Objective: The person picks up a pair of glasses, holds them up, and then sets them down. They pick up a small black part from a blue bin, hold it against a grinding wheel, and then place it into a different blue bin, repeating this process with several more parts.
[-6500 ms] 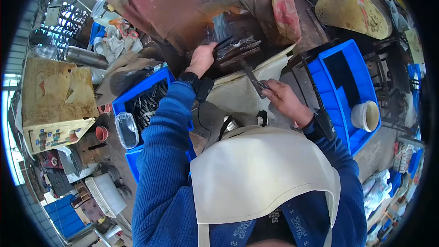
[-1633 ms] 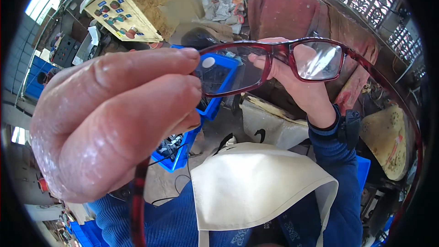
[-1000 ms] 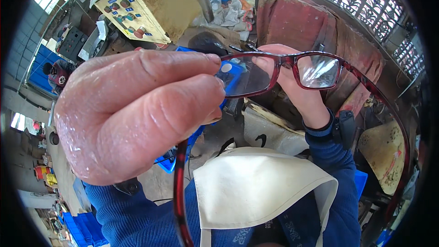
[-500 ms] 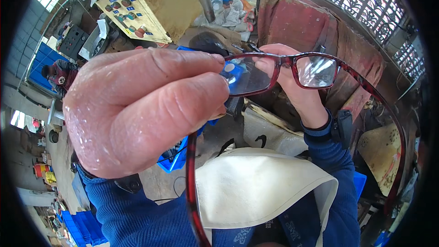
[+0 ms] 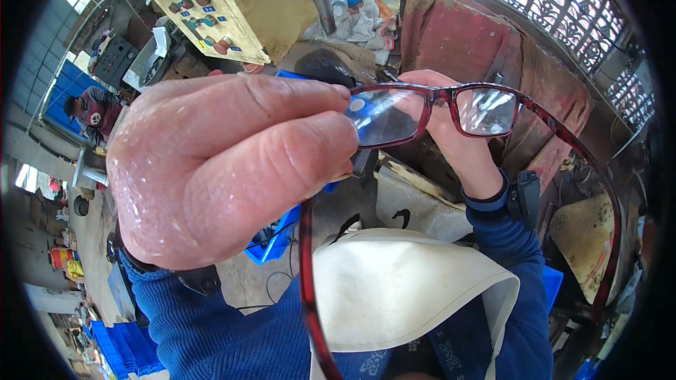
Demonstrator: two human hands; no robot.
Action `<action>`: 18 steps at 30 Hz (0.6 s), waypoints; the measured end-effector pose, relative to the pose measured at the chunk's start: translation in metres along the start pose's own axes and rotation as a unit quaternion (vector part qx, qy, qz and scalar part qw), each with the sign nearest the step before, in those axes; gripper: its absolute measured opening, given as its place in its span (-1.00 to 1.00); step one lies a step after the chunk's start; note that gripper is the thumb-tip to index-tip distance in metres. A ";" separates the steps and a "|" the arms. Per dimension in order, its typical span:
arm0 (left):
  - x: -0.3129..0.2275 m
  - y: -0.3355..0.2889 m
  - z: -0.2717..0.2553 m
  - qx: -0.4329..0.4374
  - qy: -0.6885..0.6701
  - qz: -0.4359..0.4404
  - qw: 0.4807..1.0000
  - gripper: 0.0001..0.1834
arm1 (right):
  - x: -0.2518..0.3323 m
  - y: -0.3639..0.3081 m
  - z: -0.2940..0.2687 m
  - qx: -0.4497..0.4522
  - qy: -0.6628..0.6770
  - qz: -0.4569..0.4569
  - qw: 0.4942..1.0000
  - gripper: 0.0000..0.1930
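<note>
My left hand (image 5: 232,169) is large and close, with thumb and forefinger pinched on the left rim of a pair of dark red-framed glasses (image 5: 436,93). The lenses face me, and the two temples curve down toward the lower part of the view. Wet-looking specks shine on the back of that hand. Farther off, partly behind the lenses, is my right hand (image 5: 451,123), its fingers closed in a pinch. Lens glare and the frame cover the fingertips, so what they hold cannot be made out.
A cream control box (image 5: 232,14) with knobs stands at the back left. A reddish-brown cloth (image 5: 458,35) drapes beyond my right hand. Below is a white apron (image 5: 401,288) on my lap. Blue crates (image 5: 123,348) and another person (image 5: 98,112) are far left.
My left hand and the left temple of the glasses have shifted slightly right. Glare now covers more of the left lens, hiding the right thumb. My right hand has barely moved.
</note>
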State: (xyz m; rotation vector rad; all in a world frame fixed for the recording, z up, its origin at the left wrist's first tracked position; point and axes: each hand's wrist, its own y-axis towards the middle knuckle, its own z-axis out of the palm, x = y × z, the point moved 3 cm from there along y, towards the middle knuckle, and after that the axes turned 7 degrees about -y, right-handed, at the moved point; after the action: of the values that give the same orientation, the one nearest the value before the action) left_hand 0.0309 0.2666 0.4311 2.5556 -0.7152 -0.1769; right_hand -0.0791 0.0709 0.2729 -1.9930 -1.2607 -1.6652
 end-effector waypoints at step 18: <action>-0.004 -0.004 0.000 -0.003 0.025 -0.006 1.000 -0.70 | 0.004 -0.002 0.008 -0.038 0.004 -0.079 0.996 -0.77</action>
State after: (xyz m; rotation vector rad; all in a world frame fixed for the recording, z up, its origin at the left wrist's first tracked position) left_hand 0.0294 0.2712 0.4289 2.5496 -0.6790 -0.1189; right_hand -0.0755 0.0790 0.2733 -1.9716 -1.4059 -1.8179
